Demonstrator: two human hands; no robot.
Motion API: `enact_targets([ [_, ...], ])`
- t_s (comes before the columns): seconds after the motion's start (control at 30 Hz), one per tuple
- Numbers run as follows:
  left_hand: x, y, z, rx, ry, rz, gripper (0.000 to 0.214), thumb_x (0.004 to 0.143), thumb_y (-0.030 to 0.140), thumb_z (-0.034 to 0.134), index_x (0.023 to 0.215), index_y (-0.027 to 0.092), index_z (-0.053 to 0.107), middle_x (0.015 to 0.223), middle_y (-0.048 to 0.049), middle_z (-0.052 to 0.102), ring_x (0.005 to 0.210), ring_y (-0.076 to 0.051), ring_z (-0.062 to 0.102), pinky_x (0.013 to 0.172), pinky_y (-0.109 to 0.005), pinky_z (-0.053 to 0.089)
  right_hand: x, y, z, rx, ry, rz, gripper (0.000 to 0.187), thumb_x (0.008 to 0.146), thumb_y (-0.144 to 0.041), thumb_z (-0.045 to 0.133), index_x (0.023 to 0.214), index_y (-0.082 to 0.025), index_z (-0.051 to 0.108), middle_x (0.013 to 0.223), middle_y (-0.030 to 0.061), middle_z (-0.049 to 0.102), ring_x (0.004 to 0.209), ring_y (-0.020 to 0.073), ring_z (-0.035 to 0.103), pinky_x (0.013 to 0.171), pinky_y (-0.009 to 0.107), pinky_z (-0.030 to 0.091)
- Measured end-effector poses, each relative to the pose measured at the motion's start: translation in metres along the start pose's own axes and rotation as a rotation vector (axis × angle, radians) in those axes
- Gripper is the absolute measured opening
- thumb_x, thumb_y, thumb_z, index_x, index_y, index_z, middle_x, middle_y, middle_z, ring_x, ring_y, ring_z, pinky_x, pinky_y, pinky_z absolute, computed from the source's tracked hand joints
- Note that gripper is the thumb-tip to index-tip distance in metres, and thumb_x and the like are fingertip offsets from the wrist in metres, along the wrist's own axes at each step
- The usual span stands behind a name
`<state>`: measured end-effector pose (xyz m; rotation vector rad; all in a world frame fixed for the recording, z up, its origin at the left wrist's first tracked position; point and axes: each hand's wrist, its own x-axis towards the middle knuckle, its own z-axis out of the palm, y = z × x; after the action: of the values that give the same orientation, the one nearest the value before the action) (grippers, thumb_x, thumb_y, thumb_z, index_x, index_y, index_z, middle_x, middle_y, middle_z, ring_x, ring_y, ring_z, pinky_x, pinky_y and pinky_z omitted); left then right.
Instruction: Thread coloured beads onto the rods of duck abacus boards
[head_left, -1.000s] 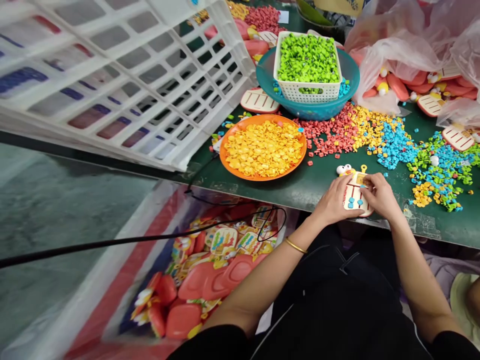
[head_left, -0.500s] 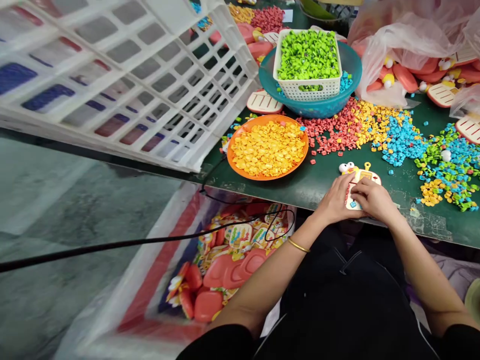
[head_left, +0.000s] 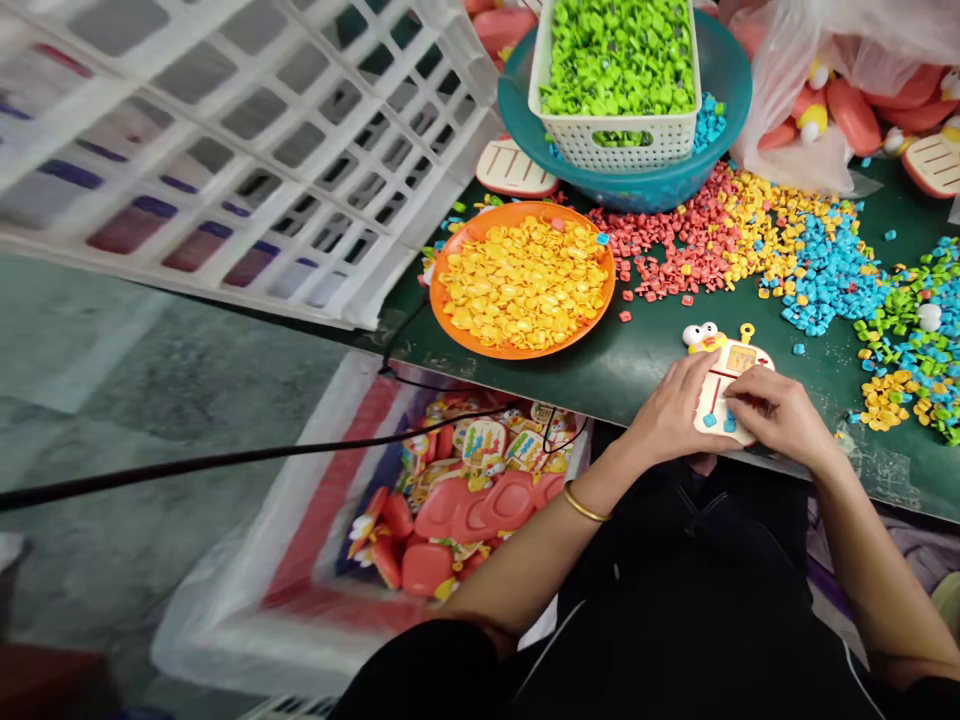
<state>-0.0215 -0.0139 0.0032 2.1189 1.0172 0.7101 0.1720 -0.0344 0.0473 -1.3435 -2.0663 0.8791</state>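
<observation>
Presently your left hand (head_left: pixel 667 412) grips the cream toy (head_left: pixel 742 358), right of centre in the frame, with its fingers laid over the toy's left side. Your right hand (head_left: pixel 784 412) is curled narrow over the other side, fingertips at a slot; whether they pinch a small piece, you cannot tell from this view. Two blue beads (head_left: pixel 710 420) sit low on the toy.

You have the toy close against the front edge of the green table (head_left: pixel 630 358), and your forearms cross that edge, which slants down toward the right of the frame. On the toy's upper left, a strip of tabletop lies between it and the orange plate (head_left: pixel 471 232), whose lower rim comes near the same edge. Above the toy, more green surface runs up to the loose red pieces (head_left: pixel 697 245). Toward the right, the blue pieces (head_left: pixel 832 275) and a mixed heap (head_left: pixel 919 320) bound your right hand's side, near but apart from it.

At upper left, the white crate (head_left: pixel 364 295) leans, its lower corner at the table edge. Below that edge, left of your left arm, an open bag (head_left: pixel 330 510) holds red toys (head_left: pixel 427 568).
</observation>
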Motion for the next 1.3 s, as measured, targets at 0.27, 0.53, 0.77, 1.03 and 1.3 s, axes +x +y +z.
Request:
enact_targets([
  [0.27,0.001,0.003,-0.004,0.079,-0.092,-0.026,0.129,0.060,0.063,0.085,0.158,0.025,0.010,0.152,-0.0167,0.039,0.137,-0.039,0.041,0.114,-0.055,0.035,0.016,-0.002,0.026,-0.378,0.098,0.049,0.020,0.097,-0.030,0.051,0.101,-0.025,0.070,0.097,0.0080,0.064,0.093,0.0211,0.058,0.068,0.028,0.048],
  [0.53,-0.002,0.002,-0.001,0.120,-0.045,-0.041,0.126,0.062,0.065,0.083,0.157,0.022,0.013,0.151,-0.0173,0.042,0.133,-0.038,0.045,0.112,-0.052,0.037,0.018,0.003,0.020,-0.354,0.189,0.140,0.020,0.098,-0.022,0.045,0.092,-0.022,0.064,0.093,0.0082,0.056,0.088,0.0209,0.058,0.076,0.031,0.052],
  [0.77,-0.001,0.004,-0.002,0.145,-0.052,-0.049,0.115,0.061,0.063,0.083,0.154,0.022,0.028,0.145,-0.0158,0.049,0.127,-0.038,0.050,0.107,-0.050,0.038,0.017,0.004,0.005,-0.265,0.025,0.133,0.012,0.094,-0.018,0.051,0.095,-0.022,0.062,0.095,0.0070,0.059,0.088,0.0198,0.061,0.080,0.032,0.054],
  [1.03,0.002,0.006,0.000,0.217,-0.049,-0.032,0.101,0.067,0.068,0.076,0.151,0.024,0.040,0.142,-0.0141,0.049,0.125,-0.036,0.048,0.107,-0.049,0.034,0.032,0.022,-0.023,-0.150,0.055,0.096,0.013,0.094,-0.021,0.054,0.090,-0.022,0.066,0.087,0.0042,0.066,0.083,0.0182,0.063,0.077,0.031,0.051],
  [1.3,0.007,0.021,-0.007,0.340,-0.072,0.038,0.074,0.075,0.061,0.072,0.139,0.026,0.057,0.142,-0.0126,0.053,0.128,-0.036,0.048,0.116,-0.058,0.019,0.120,0.070,-0.050,-0.593,0.031,0.214,0.020,0.090,-0.012,0.052,0.097,-0.016,0.070,0.100,0.0155,0.065,0.104,0.0295,0.057,0.084,0.038,0.047],
])
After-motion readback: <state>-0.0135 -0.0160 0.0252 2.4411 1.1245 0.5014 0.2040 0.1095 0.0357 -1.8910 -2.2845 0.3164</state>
